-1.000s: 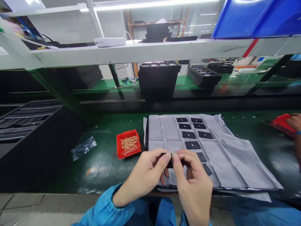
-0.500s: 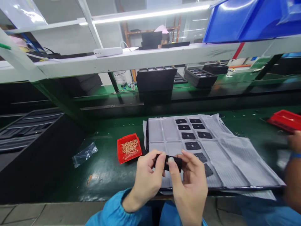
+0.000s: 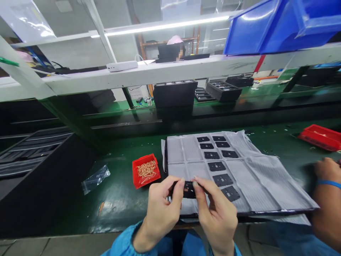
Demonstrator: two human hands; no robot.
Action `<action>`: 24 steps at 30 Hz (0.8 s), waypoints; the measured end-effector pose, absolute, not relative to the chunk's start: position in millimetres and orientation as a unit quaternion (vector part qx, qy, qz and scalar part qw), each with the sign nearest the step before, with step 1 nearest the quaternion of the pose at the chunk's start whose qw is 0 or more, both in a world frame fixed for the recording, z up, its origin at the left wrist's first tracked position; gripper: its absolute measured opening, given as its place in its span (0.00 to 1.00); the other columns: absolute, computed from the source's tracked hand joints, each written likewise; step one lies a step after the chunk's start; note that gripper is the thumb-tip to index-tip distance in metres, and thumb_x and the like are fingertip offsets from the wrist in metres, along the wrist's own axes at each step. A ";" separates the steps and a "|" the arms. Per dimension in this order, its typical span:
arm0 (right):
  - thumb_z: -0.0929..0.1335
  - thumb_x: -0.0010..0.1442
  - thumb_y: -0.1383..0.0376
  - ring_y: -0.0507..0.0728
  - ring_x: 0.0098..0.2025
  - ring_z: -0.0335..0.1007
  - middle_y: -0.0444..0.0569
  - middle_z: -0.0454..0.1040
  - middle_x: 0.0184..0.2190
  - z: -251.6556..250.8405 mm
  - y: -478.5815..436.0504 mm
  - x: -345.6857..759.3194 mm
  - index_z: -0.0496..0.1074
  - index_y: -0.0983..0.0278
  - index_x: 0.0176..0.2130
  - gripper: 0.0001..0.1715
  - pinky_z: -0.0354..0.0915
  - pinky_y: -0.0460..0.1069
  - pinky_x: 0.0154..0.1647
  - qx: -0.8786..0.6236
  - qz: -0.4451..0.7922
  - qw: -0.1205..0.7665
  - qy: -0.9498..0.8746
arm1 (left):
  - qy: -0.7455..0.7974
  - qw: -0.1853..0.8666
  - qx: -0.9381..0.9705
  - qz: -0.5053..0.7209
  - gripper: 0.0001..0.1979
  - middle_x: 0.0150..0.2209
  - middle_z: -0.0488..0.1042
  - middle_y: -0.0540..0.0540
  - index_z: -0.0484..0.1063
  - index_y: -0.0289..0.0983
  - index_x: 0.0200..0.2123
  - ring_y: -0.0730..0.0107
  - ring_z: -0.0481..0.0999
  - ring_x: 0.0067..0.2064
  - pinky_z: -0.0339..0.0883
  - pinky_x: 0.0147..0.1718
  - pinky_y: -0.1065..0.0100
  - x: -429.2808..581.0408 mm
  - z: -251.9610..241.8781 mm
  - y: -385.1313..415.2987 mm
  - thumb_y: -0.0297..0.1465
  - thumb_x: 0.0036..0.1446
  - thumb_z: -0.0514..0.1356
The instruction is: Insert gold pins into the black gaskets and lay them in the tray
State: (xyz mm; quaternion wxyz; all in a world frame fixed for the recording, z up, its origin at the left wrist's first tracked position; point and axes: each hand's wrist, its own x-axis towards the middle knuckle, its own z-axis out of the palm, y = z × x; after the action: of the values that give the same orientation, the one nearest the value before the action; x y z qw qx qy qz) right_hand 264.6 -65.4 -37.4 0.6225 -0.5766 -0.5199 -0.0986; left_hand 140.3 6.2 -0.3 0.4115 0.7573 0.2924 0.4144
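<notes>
green bench [image 3: 121,204], left grip [image 3: 163,203] and right grip [image 3: 218,209] narrow around black plate [image 3: 190,193]

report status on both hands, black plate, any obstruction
Left hand and right hand pinch the black plate between them. Plate held up, white sheet behind it in view. No obstruction seen at the plate; co-worker's hand off to the right.

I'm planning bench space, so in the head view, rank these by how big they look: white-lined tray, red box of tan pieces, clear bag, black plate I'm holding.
1. White-lined tray
2. Red box
Below those, unranked: clear bag and black plate look close, and the plate is partly covered.
</notes>
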 end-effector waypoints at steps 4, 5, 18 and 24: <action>0.69 0.67 0.73 0.50 0.41 0.81 0.44 0.82 0.39 -31.2 -66.0 267.3 0.76 0.60 0.47 0.11 0.76 0.41 0.46 -0.578 -0.085 0.610 -0.535 | 0.229 0.302 0.813 0.441 0.09 0.22 0.75 0.52 0.78 0.36 0.37 0.78 0.71 0.21 0.64 0.23 0.77 133.9 1.0 9.3 0.26 0.69 0.58; 0.69 0.68 0.72 0.50 0.42 0.81 0.44 0.82 0.39 -30.9 -66.7 266.7 0.75 0.60 0.45 0.09 0.76 0.42 0.45 -0.578 -0.061 0.619 -0.528 | 0.201 0.278 0.822 0.454 0.07 0.25 0.77 0.51 0.77 0.36 0.39 0.77 0.73 0.22 0.65 0.25 0.76 132.6 0.4 10.7 0.24 0.68 0.58; 0.72 0.64 0.75 0.58 0.42 0.79 0.51 0.79 0.42 -40.8 -70.1 265.3 0.75 0.66 0.50 0.15 0.78 0.56 0.38 -0.423 -0.218 0.699 -0.533 | 0.021 0.123 0.849 0.513 0.08 0.43 0.84 0.37 0.75 0.33 0.48 0.66 0.81 0.36 0.76 0.33 0.67 115.5 -2.8 8.5 0.24 0.68 0.59; 0.71 0.63 0.77 0.53 0.34 0.78 0.47 0.78 0.36 -21.0 -72.2 271.2 0.72 0.63 0.33 0.11 0.76 0.51 0.27 -0.447 -0.342 0.609 -0.559 | 0.016 0.105 0.854 0.509 0.08 0.43 0.84 0.37 0.75 0.32 0.46 0.66 0.81 0.36 0.76 0.32 0.67 111.2 1.5 6.1 0.23 0.66 0.59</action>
State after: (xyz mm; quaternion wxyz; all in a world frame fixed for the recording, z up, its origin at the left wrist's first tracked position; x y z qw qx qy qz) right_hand 271.2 -72.2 -21.0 0.6090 -0.4470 -0.5587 -0.3423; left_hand 111.2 6.1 1.5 0.1050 0.8540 0.0156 0.5093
